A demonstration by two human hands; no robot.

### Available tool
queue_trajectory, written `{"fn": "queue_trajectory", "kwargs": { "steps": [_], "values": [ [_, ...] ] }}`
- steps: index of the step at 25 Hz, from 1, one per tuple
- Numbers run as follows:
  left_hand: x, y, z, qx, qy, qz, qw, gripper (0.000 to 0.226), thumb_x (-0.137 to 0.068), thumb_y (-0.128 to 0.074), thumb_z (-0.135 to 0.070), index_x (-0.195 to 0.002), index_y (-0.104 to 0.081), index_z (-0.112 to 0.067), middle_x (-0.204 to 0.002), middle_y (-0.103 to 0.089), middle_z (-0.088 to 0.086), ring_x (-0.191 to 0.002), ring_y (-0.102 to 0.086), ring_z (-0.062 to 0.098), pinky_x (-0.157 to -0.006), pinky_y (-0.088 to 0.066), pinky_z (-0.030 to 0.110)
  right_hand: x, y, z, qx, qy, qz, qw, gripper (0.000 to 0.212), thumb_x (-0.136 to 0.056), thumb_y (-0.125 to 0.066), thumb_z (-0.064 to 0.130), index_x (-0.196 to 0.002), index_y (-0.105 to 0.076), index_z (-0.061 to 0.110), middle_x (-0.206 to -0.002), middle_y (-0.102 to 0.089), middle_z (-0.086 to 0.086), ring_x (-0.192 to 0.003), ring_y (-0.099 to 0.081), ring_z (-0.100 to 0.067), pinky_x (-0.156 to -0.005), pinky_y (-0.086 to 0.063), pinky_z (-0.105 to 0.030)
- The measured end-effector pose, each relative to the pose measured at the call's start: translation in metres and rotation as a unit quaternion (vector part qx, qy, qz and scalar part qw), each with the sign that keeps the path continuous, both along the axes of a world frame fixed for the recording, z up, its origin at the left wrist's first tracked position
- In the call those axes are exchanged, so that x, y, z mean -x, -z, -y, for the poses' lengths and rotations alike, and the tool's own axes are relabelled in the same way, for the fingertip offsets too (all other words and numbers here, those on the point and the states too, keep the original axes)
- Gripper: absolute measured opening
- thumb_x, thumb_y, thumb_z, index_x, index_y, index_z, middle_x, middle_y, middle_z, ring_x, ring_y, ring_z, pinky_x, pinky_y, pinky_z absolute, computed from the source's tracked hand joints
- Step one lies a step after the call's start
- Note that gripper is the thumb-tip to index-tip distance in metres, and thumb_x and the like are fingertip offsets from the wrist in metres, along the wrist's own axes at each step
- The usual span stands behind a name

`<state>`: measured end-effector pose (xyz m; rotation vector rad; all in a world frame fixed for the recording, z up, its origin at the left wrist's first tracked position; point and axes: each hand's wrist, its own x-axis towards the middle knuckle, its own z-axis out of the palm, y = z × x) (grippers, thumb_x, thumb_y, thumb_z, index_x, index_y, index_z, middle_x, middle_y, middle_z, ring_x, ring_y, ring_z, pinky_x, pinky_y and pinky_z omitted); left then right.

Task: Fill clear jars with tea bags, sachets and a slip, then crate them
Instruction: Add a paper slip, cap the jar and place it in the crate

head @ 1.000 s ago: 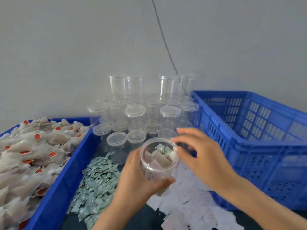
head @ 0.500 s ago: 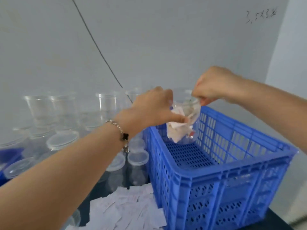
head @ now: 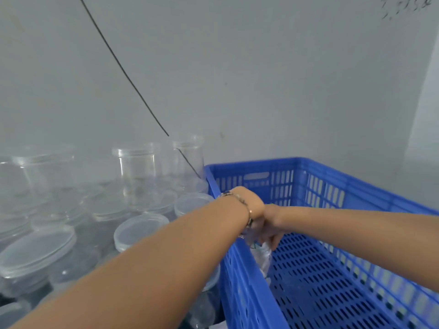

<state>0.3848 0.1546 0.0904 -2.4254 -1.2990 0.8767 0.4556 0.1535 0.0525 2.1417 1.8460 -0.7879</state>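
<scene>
Reaching into blue crate (head: 332, 293) | both hands' fingers holding filled jar (head: 262, 257) | grey wall (head: 261, 79) behind

Light: soft, even, cool; no hard shadows.
Blur: empty jars (head: 137, 176) left of the blue crate (head: 332, 186) are smeared.
Edges: crate rim bows, wide-angle.

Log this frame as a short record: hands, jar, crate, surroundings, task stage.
left hand: reaches over the crate wall, on the jar, grip mostly hidden
right hand: fingers curled at the jar top
jar: filled, low inside the crate by its left wall
crate: blue, floor bare but for this jar
empty jars: lidded, stacked left of the crate
stage: jar being placed, not released
</scene>
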Motion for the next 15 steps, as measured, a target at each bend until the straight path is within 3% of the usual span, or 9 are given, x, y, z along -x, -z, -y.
{"fn": "queue_trajectory", "kwargs": {
  "steps": [2,5,6,7,9,11,13,15],
  "values": [
    [-0.003,-0.001,-0.006,-0.050,0.042,-0.005,0.998,0.037,-0.088,-0.063,-0.036,-0.059,-0.048,-0.019,-0.034,-0.049,-0.004,-0.052,-0.051,0.011,-0.030,-0.031,0.019,0.004,0.020,-0.015,-0.007,-0.007,-0.039,0.999,0.032,-0.101,-0.044,0.017,-0.128,-0.055,0.003,-0.117,-0.062,-0.002,-0.119,-0.055,-0.020,-0.100,-0.040,-0.022],
    [-0.009,0.006,-0.016,-0.023,0.048,-0.056,0.997,0.035,-0.087,-0.065,-0.037,-0.061,-0.048,-0.021,-0.036,-0.050,-0.007,-0.044,-0.047,0.006,-0.035,-0.032,0.024,-0.004,0.049,-0.035,-0.129,0.017,-0.107,0.986,0.008,-0.088,-0.056,0.012,-0.082,-0.061,0.013,-0.093,-0.062,-0.002,-0.116,-0.057,-0.028,-0.089,-0.046,-0.027],
    [-0.012,0.005,-0.021,-0.007,0.033,-0.071,0.997,0.034,-0.087,-0.063,-0.040,-0.062,-0.049,-0.022,-0.032,-0.049,-0.008,-0.038,-0.049,0.005,-0.037,-0.032,0.024,-0.005,0.051,-0.037,-0.143,0.039,-0.169,0.974,0.003,-0.081,-0.060,0.012,-0.083,-0.062,0.012,-0.099,-0.064,-0.006,-0.115,-0.057,-0.027,-0.094,-0.047,-0.032],
    [-0.013,0.004,-0.024,-0.001,0.018,-0.077,0.997,0.034,-0.087,-0.061,-0.045,-0.062,-0.050,-0.024,-0.028,-0.047,-0.010,-0.030,-0.049,0.004,-0.039,-0.033,0.024,-0.005,0.052,-0.041,-0.122,0.062,-0.249,0.959,0.013,-0.078,-0.062,0.013,-0.091,-0.063,0.014,-0.110,-0.063,-0.007,-0.116,-0.055,-0.026,-0.099,-0.045,-0.035],
    [-0.013,0.004,-0.027,0.002,0.002,-0.075,0.997,0.031,-0.086,-0.060,-0.048,-0.065,-0.055,-0.026,-0.030,-0.048,-0.013,-0.028,-0.049,0.002,-0.042,-0.037,0.022,-0.003,0.054,-0.042,-0.093,0.086,-0.320,0.939,0.033,-0.089,-0.058,0.018,-0.121,-0.056,0.014,-0.133,-0.053,-0.007,-0.126,-0.047,-0.025,-0.105,-0.039,-0.038],
    [-0.011,0.011,-0.033,0.045,-0.034,-0.055,0.997,0.023,-0.090,-0.056,-0.046,-0.086,-0.066,-0.025,-0.051,-0.062,-0.014,-0.058,-0.062,0.004,-0.054,-0.045,0.024,-0.006,0.063,-0.043,-0.089,0.205,-0.351,0.909,0.049,-0.094,-0.054,0.022,-0.138,-0.039,0.008,-0.146,-0.038,-0.010,-0.123,-0.047,-0.028,-0.098,-0.046,-0.039],
    [-0.006,0.013,-0.037,0.101,-0.065,0.013,0.993,0.032,-0.095,-0.053,-0.038,-0.114,-0.064,-0.014,-0.091,-0.067,-0.005,-0.087,-0.058,0.014,-0.069,-0.047,0.029,-0.006,0.066,-0.039,-0.041,0.259,-0.402,0.877,0.047,-0.097,-0.051,0.022,-0.139,-0.037,0.006,-0.144,-0.039,-0.013,-0.096,-0.060,-0.028,-0.079,-0.057,-0.034],
    [0.007,0.003,-0.037,0.064,-0.027,0.149,0.986,0.024,-0.094,-0.055,-0.026,-0.107,-0.067,-0.009,-0.107,-0.066,0.003,-0.090,-0.059,0.020,-0.074,-0.051,0.032,-0.009,0.064,-0.039,-0.006,0.252,-0.433,0.865,0.045,-0.100,-0.044,0.021,-0.141,-0.036,0.003,-0.129,-0.049,-0.019,-0.076,-0.064,-0.027,-0.060,-0.058,-0.030]
  ]
}}
